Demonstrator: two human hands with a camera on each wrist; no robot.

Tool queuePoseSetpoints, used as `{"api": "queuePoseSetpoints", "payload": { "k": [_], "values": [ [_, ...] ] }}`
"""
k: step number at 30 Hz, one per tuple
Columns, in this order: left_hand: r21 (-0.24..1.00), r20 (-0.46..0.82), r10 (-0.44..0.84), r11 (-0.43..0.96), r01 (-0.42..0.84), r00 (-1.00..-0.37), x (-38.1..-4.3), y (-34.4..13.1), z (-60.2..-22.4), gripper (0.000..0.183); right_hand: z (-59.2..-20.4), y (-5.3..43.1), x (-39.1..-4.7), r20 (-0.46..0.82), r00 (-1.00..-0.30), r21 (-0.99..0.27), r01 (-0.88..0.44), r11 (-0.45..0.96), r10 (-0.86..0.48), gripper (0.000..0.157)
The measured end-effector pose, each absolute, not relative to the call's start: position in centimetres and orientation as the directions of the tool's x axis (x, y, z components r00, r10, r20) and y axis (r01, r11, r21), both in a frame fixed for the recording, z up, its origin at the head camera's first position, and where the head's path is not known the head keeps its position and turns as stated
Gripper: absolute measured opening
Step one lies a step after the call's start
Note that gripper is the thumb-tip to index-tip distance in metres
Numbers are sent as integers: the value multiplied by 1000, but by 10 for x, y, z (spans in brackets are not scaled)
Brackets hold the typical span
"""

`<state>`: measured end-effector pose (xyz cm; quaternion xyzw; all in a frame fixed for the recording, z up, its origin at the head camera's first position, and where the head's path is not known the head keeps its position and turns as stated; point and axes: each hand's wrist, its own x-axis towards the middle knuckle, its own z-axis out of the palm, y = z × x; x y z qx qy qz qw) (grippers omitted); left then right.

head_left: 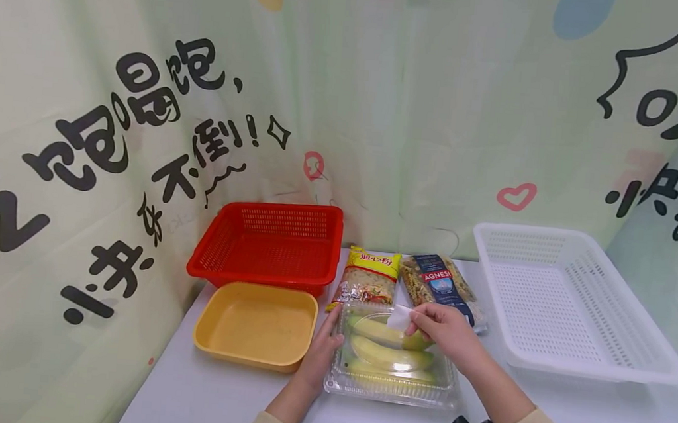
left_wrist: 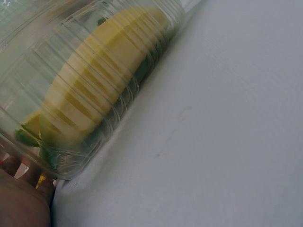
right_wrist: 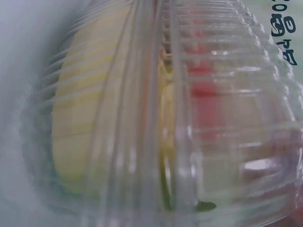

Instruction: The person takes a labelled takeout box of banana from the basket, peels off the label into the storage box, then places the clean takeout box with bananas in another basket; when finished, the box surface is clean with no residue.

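A clear plastic clamshell box (head_left: 390, 391) with several peeled-looking yellow bananas (head_left: 390, 355) inside lies on the white table. My left hand (head_left: 321, 349) rests along its left side, fingers stretched along the wall. In the left wrist view, fingers (left_wrist: 31, 177) show at the corner of the box. Over the upper right part of the lid, my right hand (head_left: 440, 329) pinches a small white label (head_left: 399, 318) between thumb and fingers. The right wrist view is filled by the ribbed box wall (right_wrist: 156, 118), and the label is out of sight there.
A yellow tray (head_left: 252, 357) stands left of the box, with a red basket (head_left: 274, 276) behind it. Behind the box lie a macaroni bag (head_left: 370, 277) and an AGNESI pasta bag (head_left: 437, 282). A white basket (head_left: 590, 367) sits at the right. A printed curtain (head_left: 412, 111) surrounds the table.
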<state>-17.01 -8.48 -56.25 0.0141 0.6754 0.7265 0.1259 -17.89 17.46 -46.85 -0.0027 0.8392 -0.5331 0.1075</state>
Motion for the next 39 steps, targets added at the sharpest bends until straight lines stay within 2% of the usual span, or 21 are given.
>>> {"api": "queuePoseSetpoints", "payload": {
  "k": [14,28,36,39],
  "values": [
    [983,-160,203,-54,-174,-966,-169,-84,-558,69,-465,178,-181,-168,-981,-918,118,379,-102,28],
    [982,-165,197,-56,-179,-966,-170,-84,-559,69,-462,177,-179,-166,-971,-932,98,348,-172,34],
    [981,-172,197,-52,-186,-965,-171,-84,-562,67,-459,174,-176,-163,-978,-913,100,396,-129,40],
    [982,-169,195,-48,-182,-966,-171,-85,-562,67,-459,176,-176,-155,-977,-918,87,386,-149,38]
  ]
}}
